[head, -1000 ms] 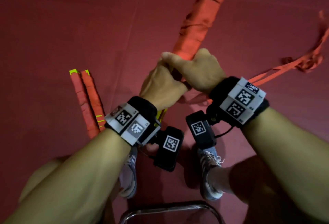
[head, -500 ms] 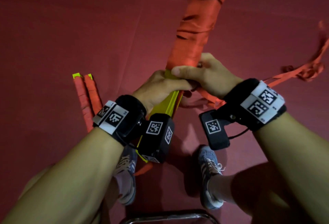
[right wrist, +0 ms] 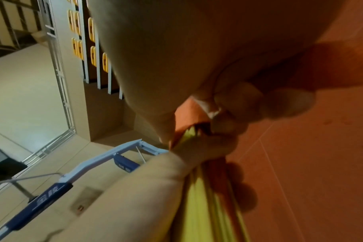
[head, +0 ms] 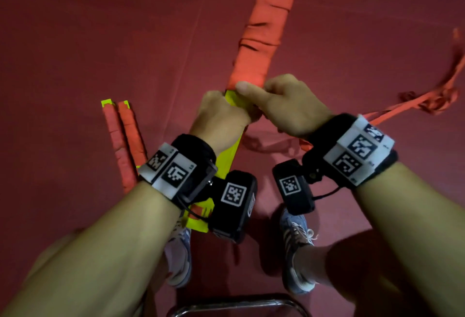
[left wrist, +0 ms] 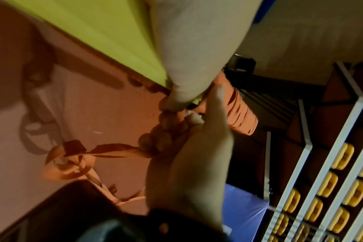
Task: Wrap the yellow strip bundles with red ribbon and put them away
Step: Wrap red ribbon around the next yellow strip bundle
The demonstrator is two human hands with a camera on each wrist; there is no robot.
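Red floor, yellow seats beyond. Left hand clasps the yellow strip bundle, right hand pinches red ribbon; more bare yellow shows than before.

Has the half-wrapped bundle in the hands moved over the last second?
Yes. The half-wrapped bundle has swung its far end left, toward the two finished bundles, which stay put.
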